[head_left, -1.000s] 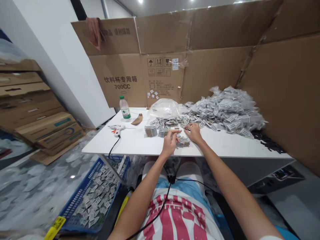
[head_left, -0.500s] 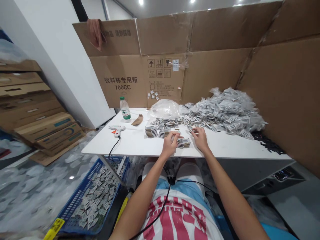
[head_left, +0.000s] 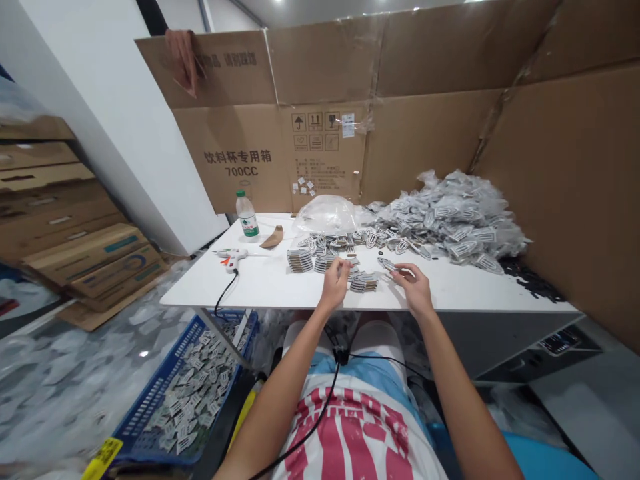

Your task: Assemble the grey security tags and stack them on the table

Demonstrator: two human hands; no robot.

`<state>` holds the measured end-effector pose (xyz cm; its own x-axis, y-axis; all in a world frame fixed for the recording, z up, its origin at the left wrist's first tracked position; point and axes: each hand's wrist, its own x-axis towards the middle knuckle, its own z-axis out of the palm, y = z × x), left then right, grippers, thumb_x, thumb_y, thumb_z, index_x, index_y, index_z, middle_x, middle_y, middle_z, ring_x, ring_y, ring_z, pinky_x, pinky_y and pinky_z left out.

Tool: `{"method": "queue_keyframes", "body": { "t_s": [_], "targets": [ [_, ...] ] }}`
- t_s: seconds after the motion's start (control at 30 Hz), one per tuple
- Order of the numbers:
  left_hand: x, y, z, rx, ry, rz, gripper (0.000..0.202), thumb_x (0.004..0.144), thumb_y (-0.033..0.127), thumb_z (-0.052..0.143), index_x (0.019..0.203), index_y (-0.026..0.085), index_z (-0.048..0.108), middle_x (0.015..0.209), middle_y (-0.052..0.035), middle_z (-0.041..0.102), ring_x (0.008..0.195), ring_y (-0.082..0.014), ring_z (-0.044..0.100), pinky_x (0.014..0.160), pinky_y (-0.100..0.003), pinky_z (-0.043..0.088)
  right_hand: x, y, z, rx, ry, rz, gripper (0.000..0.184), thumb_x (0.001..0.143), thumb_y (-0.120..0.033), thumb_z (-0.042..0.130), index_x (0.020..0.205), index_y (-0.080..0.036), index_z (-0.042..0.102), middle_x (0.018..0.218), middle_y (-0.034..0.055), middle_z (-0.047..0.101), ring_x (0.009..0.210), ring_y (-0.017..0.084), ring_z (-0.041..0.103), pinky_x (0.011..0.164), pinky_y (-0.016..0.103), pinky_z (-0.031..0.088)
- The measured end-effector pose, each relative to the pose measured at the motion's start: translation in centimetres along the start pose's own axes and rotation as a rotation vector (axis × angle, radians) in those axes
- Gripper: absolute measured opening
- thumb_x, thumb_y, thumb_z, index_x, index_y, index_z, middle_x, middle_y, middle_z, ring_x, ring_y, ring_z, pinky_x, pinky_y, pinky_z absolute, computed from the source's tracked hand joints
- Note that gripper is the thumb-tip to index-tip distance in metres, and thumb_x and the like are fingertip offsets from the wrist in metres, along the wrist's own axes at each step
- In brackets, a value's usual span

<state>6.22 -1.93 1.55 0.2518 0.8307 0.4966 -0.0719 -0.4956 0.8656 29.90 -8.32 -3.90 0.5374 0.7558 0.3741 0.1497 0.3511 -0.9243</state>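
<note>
My right hand pinches a small grey-and-white slotted piece, shaped like a paperclip, just above the white table. My left hand is closed with its fingertips together, beside the stacked pieces; what it holds, if anything, is hidden. Between the two hands lies a short stack of the same pieces. Farther left stand two more neat stacks, the outer stack and the inner stack, the latter partly behind my left hand. Loose pieces lie scattered behind them.
A large heap of plastic-bagged pieces rises at the back right, beside black parts. To the left are a glue gun and a bottle. Cardboard walls enclose the table. A blue basket of pieces sits below left.
My right hand has moved slightly right and towards me, with the slotted piece now plainly seen in its fingers. My left hand has drawn a little left, off the nearest stack.
</note>
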Motion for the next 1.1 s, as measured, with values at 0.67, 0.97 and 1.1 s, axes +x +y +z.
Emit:
{"method": "queue_keyframes", "body": {
  "t_s": [0.67, 0.97, 1.1],
  "targets": [
    [-2.9, 1.3, -0.9, 0.273, -0.072, 0.147, 0.032, 0.101, 0.05, 0.062, 0.092, 0.023, 0.075, 0.072, -0.0033, 0.068, 0.064, -0.0176, 0.058, 0.071, -0.03, 0.046, 0.0, -0.9, 0.4, 0.087, 0.02, 0.065, 0.051, 0.07, -0.057, 0.093, 0.103, -0.023, 0.073, 0.095, 0.0071, 0.078, 0.094, 0.028, 0.076, 0.083, 0.042, 0.062],
    [-6.0, 0.7, -2.8, 0.605, -0.471, 0.227, 0.01, 0.095, 0.036, 0.072, 0.093, 0.027, 0.075, 0.081, -0.0059, 0.074, 0.071, -0.0203, 0.067, 0.068, -0.027, 0.044, 0.0, -1.0, 0.2, 0.134, 0.039, 0.105, 0.053, 0.068, -0.056, 0.095, 0.105, -0.025, 0.074, 0.094, 0.005, 0.078, 0.094, 0.028, 0.076, 0.082, 0.042, 0.062],
    [-5.8, 1.0, -2.6, 0.54, -0.492, 0.205, 0.011, 0.097, 0.028, 0.065, 0.09, 0.025, 0.074, 0.082, -0.004, 0.074, 0.072, -0.0183, 0.066, 0.069, -0.027, 0.043, -0.1, -1.1, 0.2, 0.176, 0.034, 0.116, 0.05, 0.069, -0.051, 0.095, 0.106, -0.025, 0.073, 0.095, 0.0038, 0.077, 0.095, 0.025, 0.074, 0.082, 0.038, 0.06]
  ]
}}
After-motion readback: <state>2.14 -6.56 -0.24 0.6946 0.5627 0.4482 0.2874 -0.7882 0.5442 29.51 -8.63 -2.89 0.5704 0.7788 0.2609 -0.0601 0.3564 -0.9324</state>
